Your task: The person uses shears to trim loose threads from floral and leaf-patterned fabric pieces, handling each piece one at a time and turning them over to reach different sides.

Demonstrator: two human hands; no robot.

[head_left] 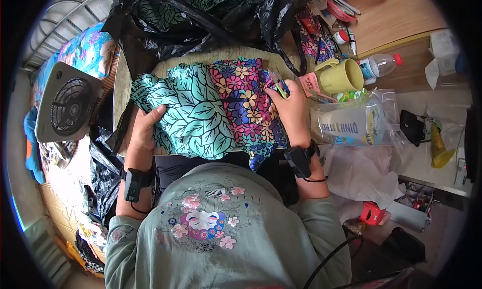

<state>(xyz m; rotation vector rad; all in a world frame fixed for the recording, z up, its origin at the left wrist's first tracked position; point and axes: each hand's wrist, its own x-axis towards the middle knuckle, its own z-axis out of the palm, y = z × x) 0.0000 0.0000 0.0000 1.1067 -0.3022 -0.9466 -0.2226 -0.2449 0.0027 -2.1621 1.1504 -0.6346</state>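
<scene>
A bundle of green fabric with a black leaf print (pixel 193 111) lies on the small table in front of me. My left hand (pixel 143 128) is closed on its left edge, thumb on top and fingers hidden underneath. Beside it, on the right, lies dark fabric with a multicoloured flower print (pixel 247 101), one corner hanging over the table's near edge. At its right edge, my right hand (pixel 289 106) is closed around small thread snips (pixel 278 84) with green and blue parts. The right fingertips also appear to touch the flowered fabric.
A black plastic bag (pixel 201 28) holding more leaf-print fabric covers the table's far side. To the right are a yellow mug (pixel 344 77), a plastic bottle (pixel 381 65) and a clear printed bag (pixel 351 123). A box fan (pixel 70 106) stands on the left.
</scene>
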